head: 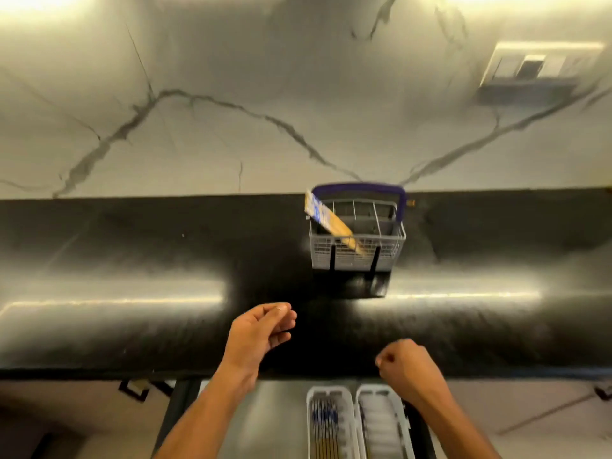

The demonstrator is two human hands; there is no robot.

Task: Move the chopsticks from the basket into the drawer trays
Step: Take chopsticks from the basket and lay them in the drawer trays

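The whole scene is smeared with blur. The chopsticks [326, 217] leaning in the basket [357, 256] look like one flat tan and blue strip, so I cannot count them. Their low ends hide behind the basket's mesh wall. The two drawer trays [361, 422] are cut off by the bottom edge. The thin sticks in the left tray blur together. The right hand [405, 364] is curled, and its fingertips are hidden.

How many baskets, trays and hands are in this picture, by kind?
Basket: 1
Trays: 2, left tray and right tray
Hands: 2, left hand and right hand
Total: 5
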